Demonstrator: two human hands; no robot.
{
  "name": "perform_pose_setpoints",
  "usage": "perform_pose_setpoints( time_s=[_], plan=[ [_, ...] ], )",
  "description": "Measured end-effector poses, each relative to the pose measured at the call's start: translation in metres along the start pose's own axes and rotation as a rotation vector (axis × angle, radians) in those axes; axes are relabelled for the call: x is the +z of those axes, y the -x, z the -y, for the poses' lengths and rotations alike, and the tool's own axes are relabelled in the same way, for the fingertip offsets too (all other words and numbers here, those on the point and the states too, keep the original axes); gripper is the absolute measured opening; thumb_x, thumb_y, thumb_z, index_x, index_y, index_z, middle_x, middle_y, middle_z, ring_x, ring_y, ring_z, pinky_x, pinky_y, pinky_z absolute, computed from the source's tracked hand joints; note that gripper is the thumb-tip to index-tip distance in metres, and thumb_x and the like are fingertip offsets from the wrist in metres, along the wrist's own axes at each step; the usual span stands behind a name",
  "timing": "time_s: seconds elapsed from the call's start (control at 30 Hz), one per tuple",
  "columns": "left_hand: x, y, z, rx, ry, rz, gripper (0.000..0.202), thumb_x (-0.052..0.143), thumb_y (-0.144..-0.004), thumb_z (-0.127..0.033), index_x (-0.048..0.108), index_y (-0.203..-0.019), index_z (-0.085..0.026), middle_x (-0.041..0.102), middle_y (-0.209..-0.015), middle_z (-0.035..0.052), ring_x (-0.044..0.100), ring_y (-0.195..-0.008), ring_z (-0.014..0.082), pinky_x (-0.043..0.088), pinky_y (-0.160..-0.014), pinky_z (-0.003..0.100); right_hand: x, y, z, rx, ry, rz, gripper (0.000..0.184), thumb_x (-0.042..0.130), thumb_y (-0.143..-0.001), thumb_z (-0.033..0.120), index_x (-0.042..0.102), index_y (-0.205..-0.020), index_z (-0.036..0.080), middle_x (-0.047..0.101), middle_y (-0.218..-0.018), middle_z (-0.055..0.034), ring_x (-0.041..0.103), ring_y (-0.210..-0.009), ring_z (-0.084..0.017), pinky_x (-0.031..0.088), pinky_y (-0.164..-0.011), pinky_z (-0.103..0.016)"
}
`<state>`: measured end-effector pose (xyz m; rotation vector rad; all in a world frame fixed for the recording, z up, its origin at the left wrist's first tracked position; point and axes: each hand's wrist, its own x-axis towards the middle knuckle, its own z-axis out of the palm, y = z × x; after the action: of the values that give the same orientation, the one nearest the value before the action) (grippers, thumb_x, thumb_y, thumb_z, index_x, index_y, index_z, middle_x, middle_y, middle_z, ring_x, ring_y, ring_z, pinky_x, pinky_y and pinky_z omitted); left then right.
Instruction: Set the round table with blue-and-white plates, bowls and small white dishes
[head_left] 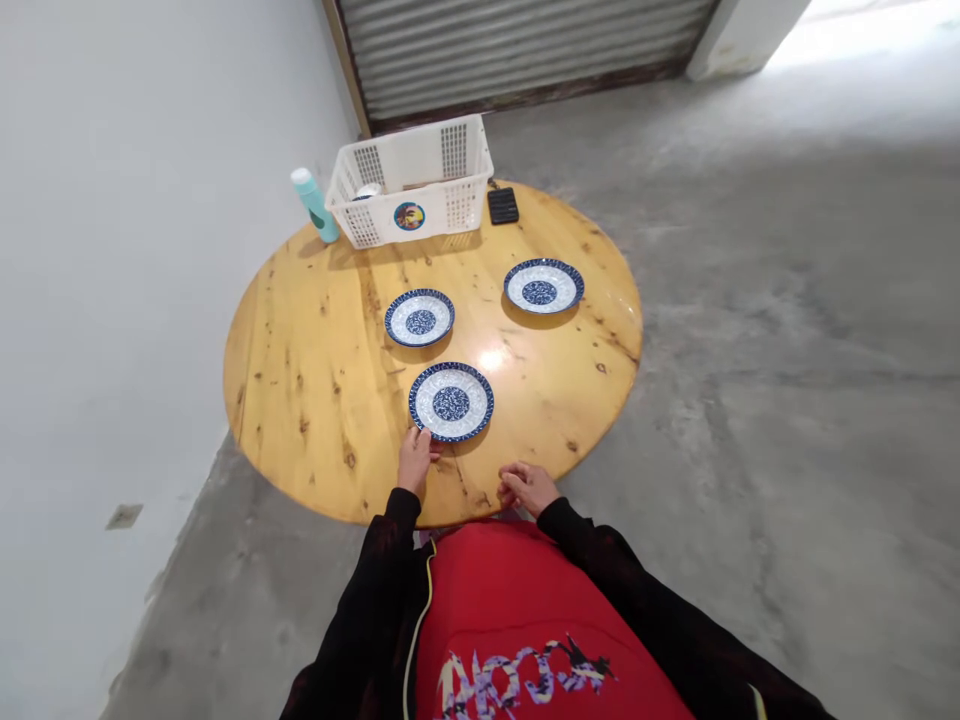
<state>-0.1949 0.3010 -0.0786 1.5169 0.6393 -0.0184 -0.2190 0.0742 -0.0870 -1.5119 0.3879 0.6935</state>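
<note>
Just below frame centre, a plate (451, 403) was pinched at its rim by the left hand (415, 462), seemingly for steadiness; whether the loosely curled right hand (529, 487) was closed could not be told.

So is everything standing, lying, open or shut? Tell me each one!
Nearest plate: face up
Middle plate: face up
Right plate: face up
Basket: upright, open-topped, not empty
Bottle: upright, capped
Black object: lying flat
Metal shutter: down
Left hand: touching nearest plate's rim
Right hand: curled, apart from the plates
</note>
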Motion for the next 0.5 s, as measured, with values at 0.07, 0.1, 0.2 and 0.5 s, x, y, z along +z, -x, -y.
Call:
perform_pose_setpoints(
  time_s=[0.07, 0.1, 0.2, 0.5],
  plan=[
    [-0.011, 0.004, 0.001, -0.003, 0.014, 0.022, 0.042, 0.067, -0.083, -0.058, 0.056, -0.086, -0.018, 0.067, -0.072, 0.0024, 0.066, -0.060, 0.0120, 0.050, -0.052, 0.020, 0.001, -0.001, 0.003, 0.015, -0.029, -0.026, 0.008, 0.064, -0.076, 0.023, 0.057, -0.075, 0.020, 0.067, -0.056, 0.0011, 0.064, -0.045, -0.015, 0.050, -0.043, -0.022],
    [-0.019, 0.006, 0.002, -0.007, 0.026, 0.022, 0.043, 0.066, -0.083, -0.059, 0.058, -0.088, -0.017, 0.067, -0.072, 0.0027, 0.065, -0.058, 0.0113, 0.049, -0.052, 0.019, 0.001, -0.001, 0.004, 0.021, -0.045, -0.043, 0.007, 0.064, -0.077, 0.023, 0.057, -0.075, 0.020, 0.067, -0.057, 0.0001, 0.065, -0.045, -0.015, 0.051, -0.043, -0.022],
    [-0.049, 0.012, 0.010, -0.024, 0.063, -0.004, 0.049, 0.066, -0.080, -0.060, 0.061, -0.097, -0.013, 0.068, -0.073, 0.0042, 0.063, -0.054, 0.0107, 0.048, -0.049, 0.020, 0.001, -0.002, 0.005, 0.034, -0.091, -0.106, 0.007, 0.065, -0.078, 0.021, 0.059, -0.075, 0.018, 0.069, -0.058, -0.0029, 0.067, -0.046, -0.015, 0.051, -0.043, -0.021],
    [-0.096, 0.020, 0.025, -0.064, 0.099, 0.062, 0.053, 0.071, -0.075, -0.058, 0.059, -0.102, -0.013, 0.068, -0.074, 0.0023, 0.066, -0.055, 0.0119, 0.052, -0.052, 0.022, 0.011, -0.003, -0.005, 0.028, -0.151, -0.329, 0.008, 0.067, -0.078, 0.022, 0.061, -0.076, 0.017, 0.068, -0.057, -0.0027, 0.066, -0.045, -0.015, 0.049, -0.041, -0.020]
  ],
)
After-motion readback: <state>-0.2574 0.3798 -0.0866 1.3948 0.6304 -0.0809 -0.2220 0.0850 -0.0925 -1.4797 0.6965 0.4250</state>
